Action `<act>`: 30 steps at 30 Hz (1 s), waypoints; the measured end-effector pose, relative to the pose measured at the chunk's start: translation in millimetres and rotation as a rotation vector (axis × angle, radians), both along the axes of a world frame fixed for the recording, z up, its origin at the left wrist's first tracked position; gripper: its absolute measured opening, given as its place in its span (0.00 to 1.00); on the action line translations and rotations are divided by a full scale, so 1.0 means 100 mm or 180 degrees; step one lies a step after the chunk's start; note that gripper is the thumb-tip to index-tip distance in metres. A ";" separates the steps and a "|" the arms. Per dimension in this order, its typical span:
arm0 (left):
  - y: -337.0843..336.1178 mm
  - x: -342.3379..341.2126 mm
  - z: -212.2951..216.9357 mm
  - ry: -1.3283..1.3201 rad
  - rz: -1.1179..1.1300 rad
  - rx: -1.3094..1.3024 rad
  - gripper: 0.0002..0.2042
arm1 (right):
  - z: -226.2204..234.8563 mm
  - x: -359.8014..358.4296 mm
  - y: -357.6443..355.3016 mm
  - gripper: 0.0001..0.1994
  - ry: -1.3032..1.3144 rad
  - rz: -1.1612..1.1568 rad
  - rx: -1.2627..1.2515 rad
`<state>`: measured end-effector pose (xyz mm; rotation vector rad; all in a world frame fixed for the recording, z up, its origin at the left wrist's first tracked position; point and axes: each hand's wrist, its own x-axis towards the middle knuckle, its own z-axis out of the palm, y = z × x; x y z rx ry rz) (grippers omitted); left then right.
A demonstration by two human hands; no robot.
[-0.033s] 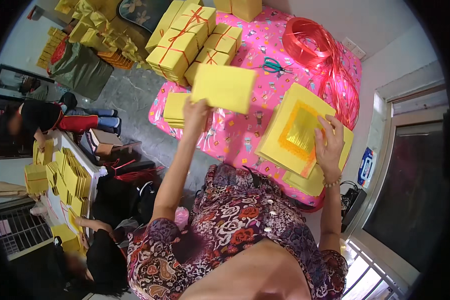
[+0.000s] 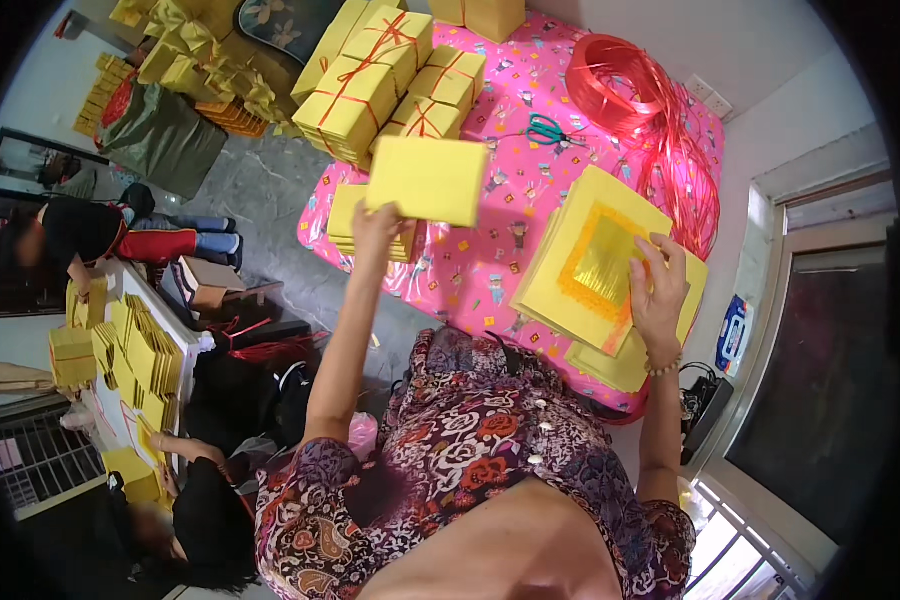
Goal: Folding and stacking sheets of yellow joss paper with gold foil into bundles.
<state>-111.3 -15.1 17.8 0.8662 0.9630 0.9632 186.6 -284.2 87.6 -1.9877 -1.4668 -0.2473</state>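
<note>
My left hand is closed on the near edge of a flat yellow paper packet, holding it above the pink table cover. Under and beside that hand lies a small stack of yellow packets. At the right, my right hand rests on a stack of larger yellow paper sheets, fingers apart and slightly bent. The top sheet carries a gold foil square with an orange border, partly under my fingertips. More yellow paper sticks out beneath this stack, nearer to me.
Tied yellow bundles stand at the table's far left. Beyond my hands lie green-handled scissors and a coil of red plastic ribbon with loose strands. At the left, other people work at a white table bearing yellow packets.
My left hand has moved a little left with the yellow packet, bringing it closer over the small stack. My right hand stays in place on the large sheets.
</note>
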 end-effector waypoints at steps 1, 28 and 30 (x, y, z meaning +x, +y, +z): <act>0.10 -0.26 -0.23 0.0243 0.0191 -0.0010 0.10 | -0.06 0.01 -0.05 0.13 0.0201 -0.0022 -0.0094; 0.54 -1.02 -1.68 0.4514 0.1393 0.1565 0.24 | -0.23 -0.04 -0.18 0.09 0.0355 -0.0122 -0.0069; 0.41 -0.75 -1.39 0.4907 0.0978 0.1611 0.28 | -0.24 -0.04 -0.23 0.09 0.0318 -0.0233 -0.0087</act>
